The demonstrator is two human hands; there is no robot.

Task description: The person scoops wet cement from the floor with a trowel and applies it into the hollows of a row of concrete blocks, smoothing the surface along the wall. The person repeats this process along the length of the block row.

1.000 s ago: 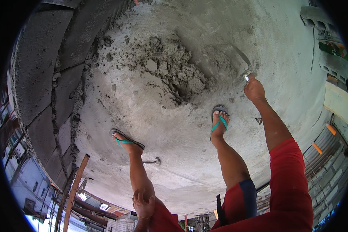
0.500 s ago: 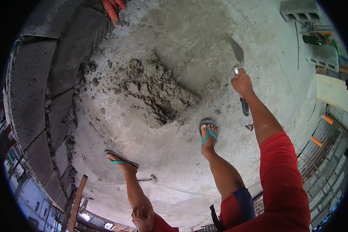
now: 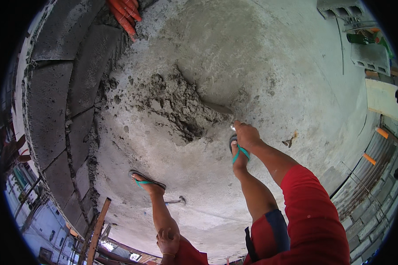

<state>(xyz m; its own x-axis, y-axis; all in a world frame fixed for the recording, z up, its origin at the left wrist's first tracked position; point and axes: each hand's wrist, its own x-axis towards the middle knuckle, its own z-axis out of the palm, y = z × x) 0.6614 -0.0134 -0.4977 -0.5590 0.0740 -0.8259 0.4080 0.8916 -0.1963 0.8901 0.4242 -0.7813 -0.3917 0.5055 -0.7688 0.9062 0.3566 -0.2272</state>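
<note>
Change: the right hand (image 3: 247, 134) has come down from raised, its trowel (image 3: 216, 107) now meeting the mortar pile (image 3: 177, 106).
Right fingers: wrapped around the trowel's handle.
Left hand (image 3: 168, 240): rests on the knee, fingers loosely curled, empty.

Rough wet mortar (image 3: 177, 106) (metal trowel (image 3: 216, 108))

No screens, signs or labels anywhere here, as far as I can tell. Only package-ish thing is a dark green bottle-like container (image 3: 360, 39) lying on its side, well up and to the right of where the right hand (image 3: 247, 134) grips the trowel (image 3: 216, 107), next to a grey concrete block (image 3: 370, 56). It's too small to make out any more.
</note>
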